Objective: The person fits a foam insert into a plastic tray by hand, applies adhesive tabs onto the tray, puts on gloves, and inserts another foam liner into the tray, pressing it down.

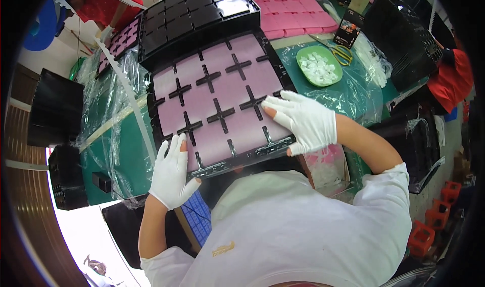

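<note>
In front of me lies a black tray (221, 116) with raised cross-shaped dividers; smooth pink sheets (204, 103) show between them. My left hand (173, 173), in a white glove with some bare fingertips, rests at the tray's near left corner. Its fingers stretch over the rim and its thumb points off along the near edge. My right hand (305, 120), gloved the same way, lies over the near right part with fingers extended flat near a cross divider. Its thumb sits low by the near edge. Neither hand visibly holds anything loose.
Behind it stands a stack of black trays (197, 22). A green bowl (319, 65) of small white pieces, yellow-handled scissors (342, 55) and pink pads (288, 10) are on the green table at right. Clear plastic film (118, 102) drapes the left. A person in red (107, 4) is at far left.
</note>
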### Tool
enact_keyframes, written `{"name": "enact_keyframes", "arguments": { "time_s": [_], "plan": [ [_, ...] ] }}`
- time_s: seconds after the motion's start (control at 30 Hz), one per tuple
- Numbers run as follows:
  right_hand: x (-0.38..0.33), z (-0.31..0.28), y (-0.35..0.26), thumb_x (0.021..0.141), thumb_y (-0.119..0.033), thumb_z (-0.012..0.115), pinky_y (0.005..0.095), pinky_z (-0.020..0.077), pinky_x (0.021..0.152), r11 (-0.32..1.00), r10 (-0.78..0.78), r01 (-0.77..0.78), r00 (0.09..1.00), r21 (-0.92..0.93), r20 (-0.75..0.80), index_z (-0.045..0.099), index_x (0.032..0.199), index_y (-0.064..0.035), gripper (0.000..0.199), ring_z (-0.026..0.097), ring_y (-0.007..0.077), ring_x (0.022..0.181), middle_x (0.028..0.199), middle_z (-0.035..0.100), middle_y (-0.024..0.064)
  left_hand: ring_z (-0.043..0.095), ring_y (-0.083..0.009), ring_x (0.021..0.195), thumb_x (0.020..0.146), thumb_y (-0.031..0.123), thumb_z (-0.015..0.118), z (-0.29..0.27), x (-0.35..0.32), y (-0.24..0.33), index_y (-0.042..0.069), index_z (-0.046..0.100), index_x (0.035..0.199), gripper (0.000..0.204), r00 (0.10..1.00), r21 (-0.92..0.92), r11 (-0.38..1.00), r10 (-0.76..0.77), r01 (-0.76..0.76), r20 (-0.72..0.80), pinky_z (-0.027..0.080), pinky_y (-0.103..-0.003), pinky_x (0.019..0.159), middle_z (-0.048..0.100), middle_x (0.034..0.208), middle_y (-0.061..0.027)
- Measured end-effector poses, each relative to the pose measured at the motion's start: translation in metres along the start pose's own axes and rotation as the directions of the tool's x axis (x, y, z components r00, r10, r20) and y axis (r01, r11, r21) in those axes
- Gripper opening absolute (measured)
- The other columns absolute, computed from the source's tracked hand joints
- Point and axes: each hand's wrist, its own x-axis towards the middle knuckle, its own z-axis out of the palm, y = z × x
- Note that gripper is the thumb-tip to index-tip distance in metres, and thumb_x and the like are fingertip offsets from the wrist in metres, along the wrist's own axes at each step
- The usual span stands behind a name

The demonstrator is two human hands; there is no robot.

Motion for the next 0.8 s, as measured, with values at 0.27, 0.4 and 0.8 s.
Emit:
{"name": "enact_keyframes", "arguments": {
  "time_s": [0.27, 0.4, 0.8],
  "plan": [
    [-0.003, 0.000, -0.006, 0.071, -0.057, 0.067, 0.0484, 0.0317, 0.111, 0.999, -0.001, 0.000, 1.000, 0.054, 0.023, 0.040, 0.133, 0.0137, 0.098, 0.050, 0.0409, 0.125, 0.133, 0.050, 0.0297, 0.036, -0.0455, 0.136, 0.076, 0.044, 0.067, -0.010, -0.016, 0.011, -0.017, 0.026, 0.143, 0.100, 0.999, -0.057, 0.998, -0.009, 0.011, 0.032, 0.022, -0.055, 0.115, 0.038, 0.144, -0.0335],
    [0.004, 0.005, -0.008, 0.065, -0.055, 0.071, 0.0528, 0.0320, 0.110, 1.000, 0.025, -0.025, 1.000, 0.002, -0.006, 0.038, 0.135, 0.0135, 0.104, 0.051, 0.0417, 0.124, 0.133, 0.049, 0.0307, 0.040, -0.0442, 0.134, 0.072, 0.040, 0.072, -0.012, -0.008, 0.011, -0.017, 0.030, 0.140, 0.098, 0.999, -0.044, 0.998, -0.048, 0.049, 0.020, 0.024, -0.052, 0.115, 0.041, 0.141, -0.0325],
    [0.013, -0.007, -0.037, 0.065, -0.042, 0.077, 0.0428, 0.0374, 0.108, 0.978, 0.098, -0.092, 0.995, -0.190, 0.022, 0.049, 0.127, 0.0080, 0.084, 0.057, 0.0304, 0.119, 0.124, 0.060, 0.0222, 0.050, -0.0407, 0.121, 0.073, 0.039, 0.075, -0.015, -0.021, 0.024, -0.014, 0.045, 0.128, 0.082, 0.984, -0.027, 0.990, -0.142, 0.140, -0.105, 0.030, -0.049, 0.112, 0.052, 0.129, -0.0292]
  ]
}}
